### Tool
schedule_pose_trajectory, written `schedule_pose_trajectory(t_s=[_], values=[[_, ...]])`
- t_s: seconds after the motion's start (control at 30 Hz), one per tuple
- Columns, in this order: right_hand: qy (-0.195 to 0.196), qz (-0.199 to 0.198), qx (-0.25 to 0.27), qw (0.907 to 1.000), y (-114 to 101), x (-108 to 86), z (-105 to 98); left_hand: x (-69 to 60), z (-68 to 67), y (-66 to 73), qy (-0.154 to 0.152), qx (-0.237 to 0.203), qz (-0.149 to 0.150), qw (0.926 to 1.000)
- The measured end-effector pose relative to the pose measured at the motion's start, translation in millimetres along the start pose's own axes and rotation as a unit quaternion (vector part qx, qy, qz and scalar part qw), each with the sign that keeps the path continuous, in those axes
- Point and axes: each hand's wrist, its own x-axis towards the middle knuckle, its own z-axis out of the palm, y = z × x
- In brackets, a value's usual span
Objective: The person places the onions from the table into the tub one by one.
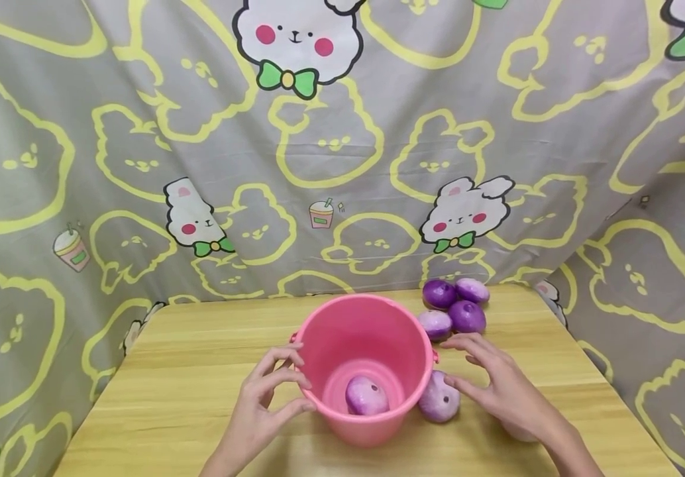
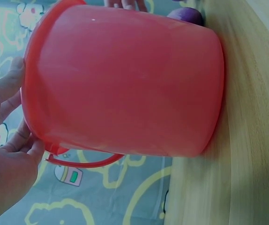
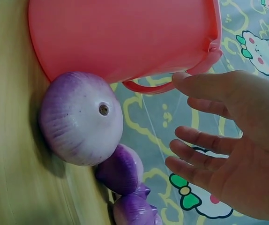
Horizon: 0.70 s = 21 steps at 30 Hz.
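Note:
A pink bucket point(image 1: 363, 430) stands upright on the table, with one purple onion point(image 1: 366, 397) lying inside. At its left rim my left hand point(image 1: 262, 397) touches the edge with bent, spread fingers and thumb, also seen in the left wrist view beside the bucket's wall point(image 2: 125, 84). My right hand point(image 1: 509, 384) hovers to the right of the bucket, fingers apart and nothing held. Just below its thumb sits a pale purple onion point(image 3: 80, 119), close against the bucket's outside. The bucket's handle point(image 3: 148, 88) hangs down near that thumb.
Several more purple onions point(image 1: 466, 317) are grouped behind my right hand, at the table's back right. The wooden table point(image 1: 199, 371) ends at a patterned grey curtain point(image 1: 330, 159), which also hangs along both sides.

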Motion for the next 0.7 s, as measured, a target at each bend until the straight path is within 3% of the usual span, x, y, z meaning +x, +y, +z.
schedule_pose_trajectory(t_s=[0.33,0.7], values=[[-0.034,0.014,-0.004,0.9993,8.7,-0.1,7.2,2.0,-0.7,-2.2,-0.002,-0.004,0.019,0.9998],[-0.074,0.029,0.062,0.995,18.0,-5.4,14.8,0.9,-0.3,-1.5,-0.004,-0.013,0.019,0.9997]])
